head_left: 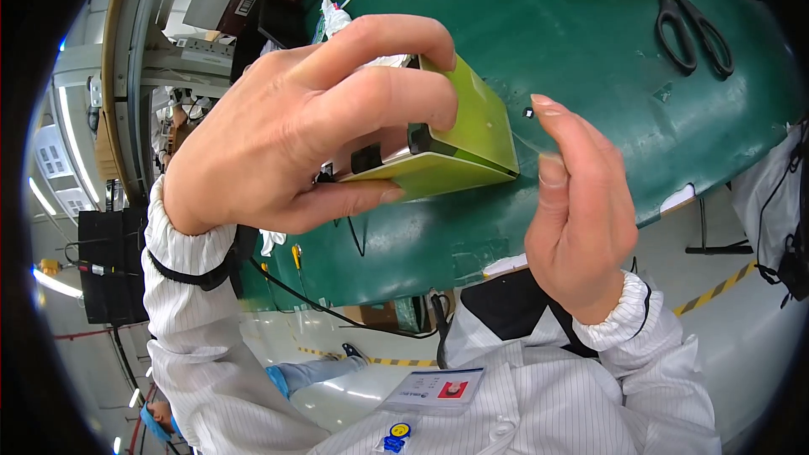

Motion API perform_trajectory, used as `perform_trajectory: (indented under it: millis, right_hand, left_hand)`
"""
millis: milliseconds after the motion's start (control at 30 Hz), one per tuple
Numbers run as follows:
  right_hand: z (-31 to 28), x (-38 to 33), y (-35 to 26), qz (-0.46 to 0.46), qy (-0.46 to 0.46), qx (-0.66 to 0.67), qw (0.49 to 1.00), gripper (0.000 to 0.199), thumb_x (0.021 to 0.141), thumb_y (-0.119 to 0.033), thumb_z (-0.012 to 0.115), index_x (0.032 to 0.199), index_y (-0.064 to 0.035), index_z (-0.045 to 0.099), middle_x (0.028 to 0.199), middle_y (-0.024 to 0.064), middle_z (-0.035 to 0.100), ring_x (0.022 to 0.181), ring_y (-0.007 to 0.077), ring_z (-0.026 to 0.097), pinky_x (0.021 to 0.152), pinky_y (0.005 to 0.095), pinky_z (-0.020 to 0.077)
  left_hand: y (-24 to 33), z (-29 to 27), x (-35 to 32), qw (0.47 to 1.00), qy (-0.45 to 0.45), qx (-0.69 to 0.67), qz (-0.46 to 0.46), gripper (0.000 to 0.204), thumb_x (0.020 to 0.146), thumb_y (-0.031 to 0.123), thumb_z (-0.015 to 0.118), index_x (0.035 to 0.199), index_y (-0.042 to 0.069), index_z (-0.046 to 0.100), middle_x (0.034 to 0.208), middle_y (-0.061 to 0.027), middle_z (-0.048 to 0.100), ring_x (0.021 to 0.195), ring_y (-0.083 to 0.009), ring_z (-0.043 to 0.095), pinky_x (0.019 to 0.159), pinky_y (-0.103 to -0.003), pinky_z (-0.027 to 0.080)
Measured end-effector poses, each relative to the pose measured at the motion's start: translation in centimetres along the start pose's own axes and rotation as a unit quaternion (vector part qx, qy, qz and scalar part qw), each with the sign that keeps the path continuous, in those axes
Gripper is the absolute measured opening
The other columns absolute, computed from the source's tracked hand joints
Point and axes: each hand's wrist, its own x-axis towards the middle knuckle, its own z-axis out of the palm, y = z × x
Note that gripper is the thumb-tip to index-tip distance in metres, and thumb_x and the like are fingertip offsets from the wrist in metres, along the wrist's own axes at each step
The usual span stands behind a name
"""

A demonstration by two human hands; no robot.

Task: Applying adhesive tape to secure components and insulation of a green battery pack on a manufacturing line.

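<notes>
White pinstriped sleeves (194,286), elastic cuffs, black wrist strap (198,276), chest badge (431,389).

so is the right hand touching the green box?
Apart. Head view shows green table between the right hand and the green box; only the left hand grips the box.

A white rectangular badge (431,389) with a red square hangs at the chest.
</notes>
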Motion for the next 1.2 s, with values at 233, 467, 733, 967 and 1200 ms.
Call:
perform_trajectory:
  millis: [233, 467, 733, 967, 1200]
  right_hand:
    - [0.0, 0.0, -0.3, -0.007, -0.037, 0.011, 0.999, 0.038, 0.084, 0.003, 0.067, 0.121, 0.0053, 0.060, 0.114, 0.0189, 0.069, 0.104, 0.0330, 0.067, 0.084, 0.0406, 0.0498]
    - [0.2, -0.7, -1.1, -0.002, -0.079, 0.053, 0.995, 0.033, 0.086, -0.001, 0.065, 0.118, 0.0055, 0.061, 0.119, 0.0206, 0.067, 0.109, 0.0340, 0.064, 0.087, 0.0430, 0.0492]
    - [0.0, -1.1, -1.3, -0.012, -0.087, 0.063, 0.994, 0.037, 0.085, -0.001, 0.065, 0.121, 0.0083, 0.059, 0.124, 0.0240, 0.065, 0.109, 0.0386, 0.062, 0.087, 0.0462, 0.0485]
    - [-2.3, 0.3, -2.1, 0.083, -0.187, 0.199, 0.958, 0.064, 0.073, -0.006, 0.074, 0.131, 0.0089, 0.051, 0.137, 0.0260, 0.055, 0.120, 0.0407, 0.054, 0.094, 0.0471, 0.0477]
    - [-2.5, 0.7, -1.8, 0.134, -0.223, 0.182, 0.948, 0.087, 0.065, 0.002, 0.059, 0.147, 0.0116, 0.028, 0.141, 0.0273, 0.052, 0.133, 0.0425, 0.042, 0.111, 0.0470, 0.0346]
  left_hand:
    - [0.0, 0.0, -0.1, 1.000, 0.004, -0.004, 0.001, 0.063, 0.073, 0.019, 0.084, 0.125, 0.013, 0.049, 0.134, -0.0229, 0.050, 0.092, -0.0345, 0.063, 0.077, -0.040, 0.055]
    - [-0.1, 0.1, -0.1, 1.000, 0.001, -0.005, -0.001, 0.064, 0.073, 0.019, 0.084, 0.126, 0.013, 0.048, 0.135, -0.0234, 0.050, 0.094, -0.0355, 0.063, 0.078, -0.040, 0.055]
    - [0.0, -0.1, 0.1, 1.000, -0.009, -0.003, -0.003, 0.067, 0.071, 0.017, 0.085, 0.126, 0.012, 0.048, 0.135, -0.0238, 0.049, 0.097, -0.0390, 0.064, 0.079, -0.043, 0.056]
    - [0.0, 0.0, 0.0, 1.000, 0.004, -0.001, 0.003, 0.066, 0.071, 0.018, 0.085, 0.125, 0.011, 0.048, 0.134, -0.0245, 0.048, 0.094, -0.0380, 0.064, 0.079, -0.042, 0.056]
    - [0.2, 0.3, -0.3, 1.000, 0.004, -0.009, -0.012, 0.061, 0.074, 0.021, 0.083, 0.124, 0.011, 0.049, 0.133, -0.0221, 0.049, 0.088, -0.0355, 0.062, 0.075, -0.041, 0.055]
